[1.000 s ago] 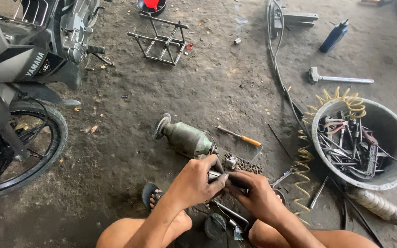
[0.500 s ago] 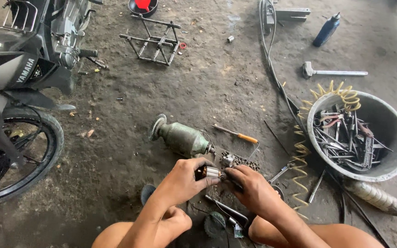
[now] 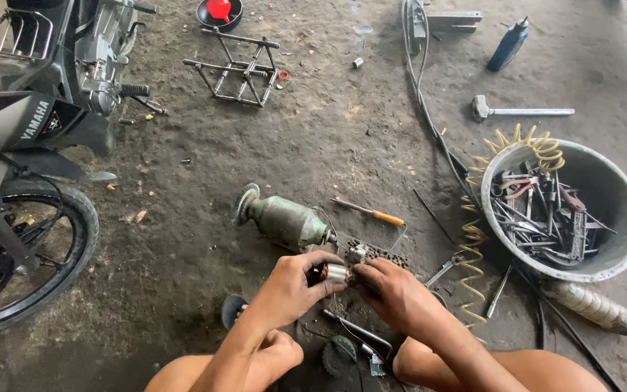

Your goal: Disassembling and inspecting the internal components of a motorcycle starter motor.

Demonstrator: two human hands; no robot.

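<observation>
single head cam, looks steeply down at the floor, close above the hands, tool bucket (image 3: 622,250) right of frame.

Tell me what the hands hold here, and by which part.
Both hands grip one small metal cylinder: left hand on its dark left end, right hand on its right end.

Small cylinder (image 3: 337,273) between the hands: silver metal with a dark end. Angle grinder (image 3: 284,220), just above the cylinder: dull grey-green, grimy. Screwdriver (image 3: 369,212), right of the grinder: orange handle, dark shaft. Bucket (image 3: 622,247), far right of the grinder: pale grey. Coiled hose (image 3: 473,239) beside the bucket: yellow. Funnel (image 3: 219,9), top: red. Bottle (image 3: 508,45): dark blue. Floor (image 3: 183,239): brown-grey, stained.
</observation>
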